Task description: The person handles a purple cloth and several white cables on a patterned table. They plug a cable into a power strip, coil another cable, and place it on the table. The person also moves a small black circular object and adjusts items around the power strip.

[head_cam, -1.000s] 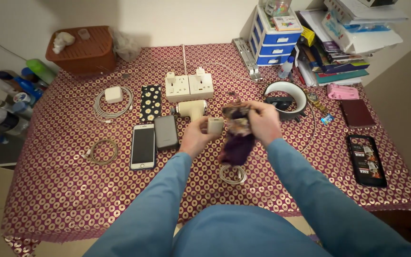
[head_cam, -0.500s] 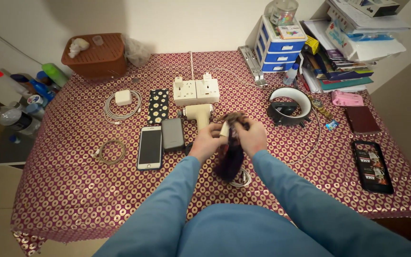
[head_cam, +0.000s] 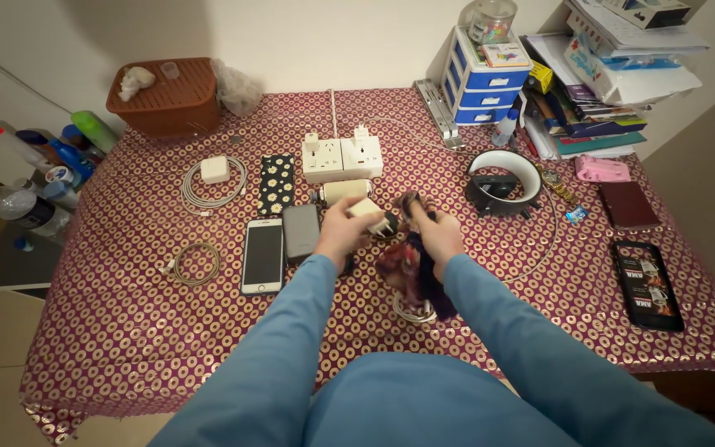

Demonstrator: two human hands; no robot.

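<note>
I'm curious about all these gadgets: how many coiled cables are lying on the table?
3: a white cable coil with a white adapter at back left, a tan cable coil nearer the left edge, and a white coil half hidden under the dark cloth.

A white smartphone [head_cam: 261,256] lies dark-screened beside a grey power bank; a white carton [head_cam: 654,10] tops the paper stack.

Under our right hand [head_cam: 439,234], the white cable coil [head_cam: 411,311] is half hidden by the purple cloth [head_cam: 407,266] — its ends unseen.
</note>
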